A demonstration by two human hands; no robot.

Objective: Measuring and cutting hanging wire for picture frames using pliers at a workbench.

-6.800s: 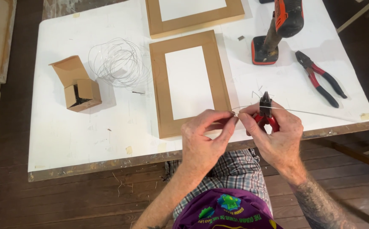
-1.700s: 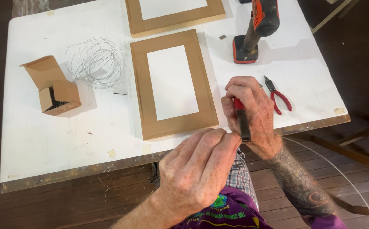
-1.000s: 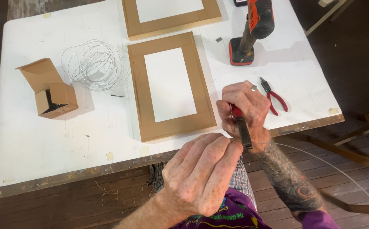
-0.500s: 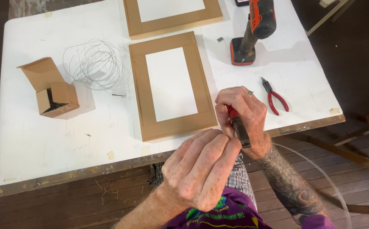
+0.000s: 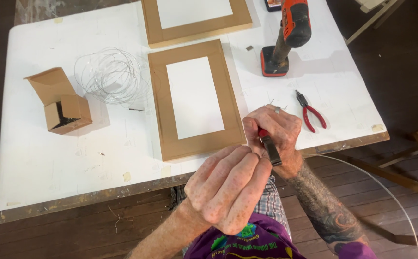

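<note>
My right hand is closed around small pliers with a red grip, and their dark jaws point toward me, at the near edge of the worktop. My left hand is just beside them, nearer to me, with the fingers curled tight together; I think they pinch the end of the wire against the pliers, but the fingers hide that spot, so I cannot tell for sure. The wire runs from under my right hand out to the right and bends down in a long arc over the floor.

Just left of my hands and a little farther lies a brown frame, back side up, with white backing. I see no wire fixed on it yet, so I judge the hanging work is at an early step: the wire is being prepared, and fastening it to the frame is left.

A second frame lies at the far edge. Far left of the frames are a loose wire coil and an open cardboard box. To the right lie a second pair of red pliers and, farther, an orange drill.
</note>
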